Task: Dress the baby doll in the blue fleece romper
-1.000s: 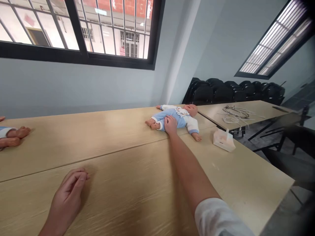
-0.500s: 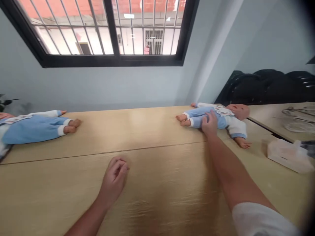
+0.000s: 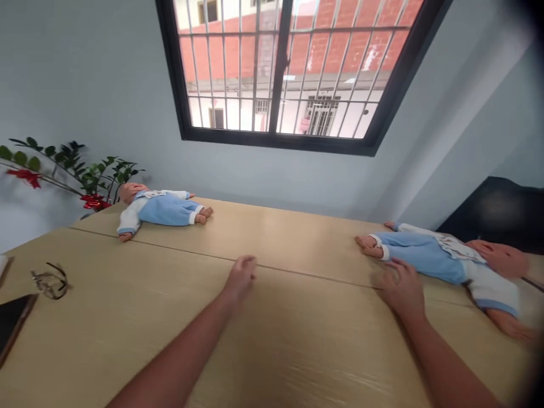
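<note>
Two baby dolls in blue and white suits lie on their backs on the light wooden table (image 3: 297, 340). One doll (image 3: 442, 262) is at the right. My right hand (image 3: 402, 289) rests on the table just in front of its legs, fingers spread, holding nothing. The other doll (image 3: 159, 208) lies at the far left, out of reach of either hand. My left hand (image 3: 241, 277) is stretched forward over the middle of the table, fingers loosely curled, with nothing in it.
A potted plant (image 3: 76, 173) with red ribbons stands behind the left doll. A pair of glasses (image 3: 50, 281) and a dark flat object (image 3: 12, 320) lie at the table's left edge. A barred window (image 3: 289, 68) is in the wall ahead. Black chairs (image 3: 501, 212) stand at the right.
The view has swung left, bringing the second doll and the plant into sight. My right hand has come off the right doll's body onto the table. My left hand has reached further forward.
</note>
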The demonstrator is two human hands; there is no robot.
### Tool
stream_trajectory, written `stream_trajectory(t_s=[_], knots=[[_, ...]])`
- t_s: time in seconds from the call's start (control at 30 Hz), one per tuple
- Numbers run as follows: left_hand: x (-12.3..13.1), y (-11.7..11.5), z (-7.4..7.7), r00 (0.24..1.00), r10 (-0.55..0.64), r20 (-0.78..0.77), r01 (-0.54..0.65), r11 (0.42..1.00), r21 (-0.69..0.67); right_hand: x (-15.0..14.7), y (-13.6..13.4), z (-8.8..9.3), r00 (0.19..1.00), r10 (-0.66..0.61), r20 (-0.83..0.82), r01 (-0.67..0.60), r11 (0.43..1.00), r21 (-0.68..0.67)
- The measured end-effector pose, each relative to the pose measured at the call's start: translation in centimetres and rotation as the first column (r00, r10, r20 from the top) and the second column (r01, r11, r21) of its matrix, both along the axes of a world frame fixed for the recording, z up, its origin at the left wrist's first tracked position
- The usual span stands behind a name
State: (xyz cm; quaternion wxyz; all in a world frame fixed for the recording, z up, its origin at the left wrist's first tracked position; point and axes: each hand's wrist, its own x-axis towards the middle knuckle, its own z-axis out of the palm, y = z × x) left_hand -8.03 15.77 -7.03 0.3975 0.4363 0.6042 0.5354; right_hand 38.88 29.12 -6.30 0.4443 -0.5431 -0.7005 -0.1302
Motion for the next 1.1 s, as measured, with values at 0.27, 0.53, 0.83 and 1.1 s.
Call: stream_trajectory(t_s=[0.27, 0.53, 0.83, 1.1], knots=[[-18.4, 3.4, 4.4, 0.809, 0.383, -0.447, -0.347, 0.924, 0.162, -4.5, -0.1, -0.5, 0.953, 0.164, 0.255, -0.143, 0.985, -0.098], [-27.6, 8.5, 1.0, 0.304, 0.232, -0.924, -0.179, 0.966, 0.184, -3.2, 0.4, -0.6, 0.965, 0.151, 0.215, -0.123, 0.983, -0.139], [-27.7, 9.9, 0.1, 0.376, 0.216, -0.901, -0.188, 0.970, 0.154, -3.8, 0.4, -0.2, 0.956, 0.217, 0.198, -0.160, 0.950, -0.266], [-26.5, 5.4, 0.6, 0.454, 0.115, -0.884, -0.028, 0.993, 0.115, -4.3, -1.7, 0.0, 0.961, 0.223, 0.166, -0.176, 0.949, -0.261]])
